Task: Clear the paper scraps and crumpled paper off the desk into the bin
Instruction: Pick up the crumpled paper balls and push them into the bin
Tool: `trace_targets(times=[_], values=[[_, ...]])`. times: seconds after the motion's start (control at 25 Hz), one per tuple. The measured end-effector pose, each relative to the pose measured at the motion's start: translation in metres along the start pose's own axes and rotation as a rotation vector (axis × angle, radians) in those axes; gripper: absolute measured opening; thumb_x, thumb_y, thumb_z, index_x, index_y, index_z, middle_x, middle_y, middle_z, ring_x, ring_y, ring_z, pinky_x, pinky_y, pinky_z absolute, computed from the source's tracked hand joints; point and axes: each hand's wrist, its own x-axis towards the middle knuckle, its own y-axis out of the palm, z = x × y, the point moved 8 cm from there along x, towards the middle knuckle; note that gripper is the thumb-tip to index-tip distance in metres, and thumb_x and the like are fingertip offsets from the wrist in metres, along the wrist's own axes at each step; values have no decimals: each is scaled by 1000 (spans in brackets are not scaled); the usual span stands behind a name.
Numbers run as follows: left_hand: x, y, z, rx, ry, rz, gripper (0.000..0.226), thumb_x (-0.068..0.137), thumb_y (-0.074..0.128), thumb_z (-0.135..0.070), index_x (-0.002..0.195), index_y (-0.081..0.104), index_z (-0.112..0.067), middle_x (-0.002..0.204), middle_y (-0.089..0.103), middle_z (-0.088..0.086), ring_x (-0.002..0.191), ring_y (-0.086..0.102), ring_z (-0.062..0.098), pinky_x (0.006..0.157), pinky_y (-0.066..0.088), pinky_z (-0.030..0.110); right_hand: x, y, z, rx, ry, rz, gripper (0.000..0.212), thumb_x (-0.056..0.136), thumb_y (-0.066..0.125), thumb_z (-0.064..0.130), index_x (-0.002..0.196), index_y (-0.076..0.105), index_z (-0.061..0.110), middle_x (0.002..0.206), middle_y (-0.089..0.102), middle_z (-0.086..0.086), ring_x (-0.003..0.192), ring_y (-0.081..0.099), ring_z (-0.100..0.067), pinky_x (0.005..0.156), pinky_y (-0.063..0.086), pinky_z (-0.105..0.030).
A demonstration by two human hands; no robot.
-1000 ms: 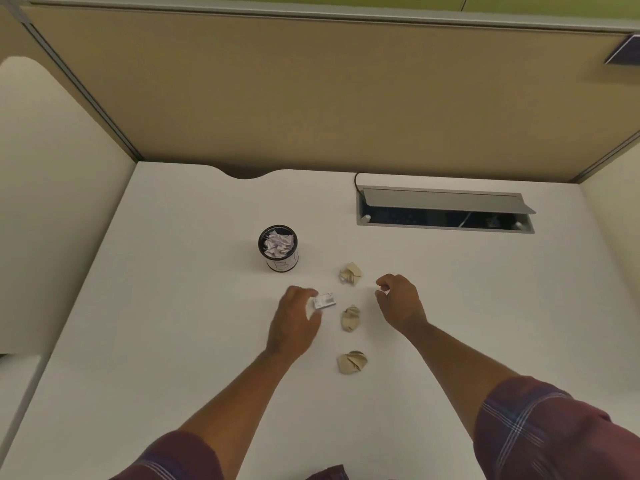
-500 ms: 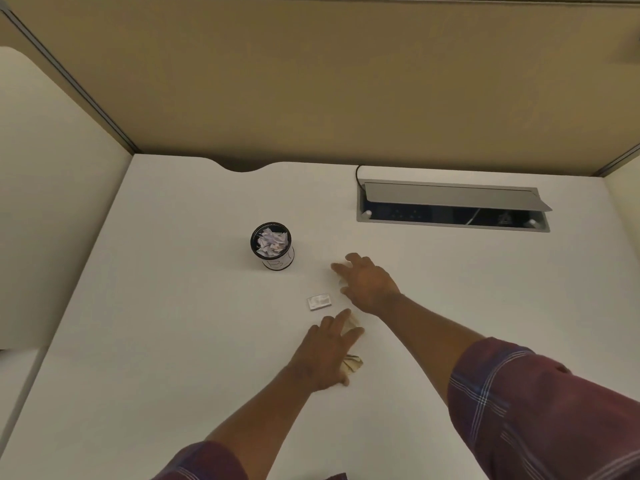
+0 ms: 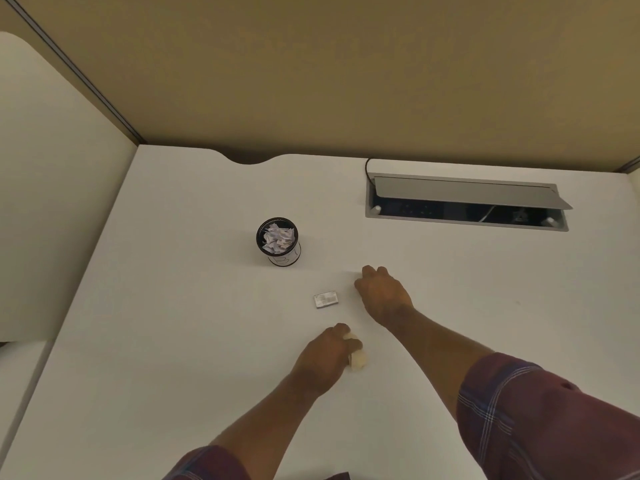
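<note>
Both hands closed | left hand (image 3: 325, 355) fingers grip crumpled paper (image 3: 357, 359) | right hand (image 3: 382, 294) contents hidden | risk: loose wad drops short of bin (image 3: 278, 241)

The crumpled paper (image 3: 357, 358) is largely covered by the left hand (image 3: 325, 355); what the curled right hand (image 3: 382, 292) encloses is concealed; print on the small card (image 3: 326, 299) is illegible; both sleeves are cut off by the lower edge
</note>
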Motion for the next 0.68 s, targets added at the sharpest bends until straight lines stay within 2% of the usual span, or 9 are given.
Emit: trace_targets(times=[0.12,0.24,0.36,0.44,0.52,0.6,0.68], values=[[-7,-11,7,-131,-25,-72,39,97,59,-19,135,65,-22,130,64,7,122,60,27,104,50,40,-10,1,-20,239,141,-50,20,96,49,8,101,68,8,108,65,-11,95,63,-27,72,48,-31],[-22,-28,27,-333,-143,-250,38,93,71,-17,130,70,-15,129,72,5,121,66,21,109,49,38,-27,0,-41,720,358,-79,16,89,61,12,83,76,10,89,74,-3,82,69,-20,66,49,-23],[-41,-51,45,-420,-217,-416,38,89,75,-27,125,72,-16,125,75,0,115,70,14,106,53,33,-43,-7,-38,1154,442,-118,6,82,74,9,77,77,12,78,77,-7,68,70,-21,66,57,-28],[-50,-70,55,-495,-251,-498,37,89,73,-36,120,73,-18,114,77,-7,104,71,7,96,57,27,-41,-19,-27,1227,423,-138,8,80,75,5,77,76,12,76,74,-9,64,70,-22,65,58,-29],[-56,-88,68,-558,-305,-553,32,89,74,-38,117,71,-21,102,74,-13,92,70,2,85,58,23,-29,-39,-14,1198,381,-182,7,80,75,5,80,74,12,78,73,-5,70,70,-22,69,58,-30],[-62,-106,85,-607,-374,-605,29,89,76,-41,111,68,-24,93,73,-15,85,69,-2,73,56,16,-11,-67,3,1060,294,-250,9,81,74,9,86,71,16,88,72,0,81,65,-17,72,49,-17],[-68,-119,101,-652,-414,-657,25,87,78,-43,102,68,-26,88,72,-14,83,67,-2,65,53,14,8,-95,27,955,188,-303,20,81,74,12,96,66,22,101,65,3,89,56,-11,71,35,-7]])
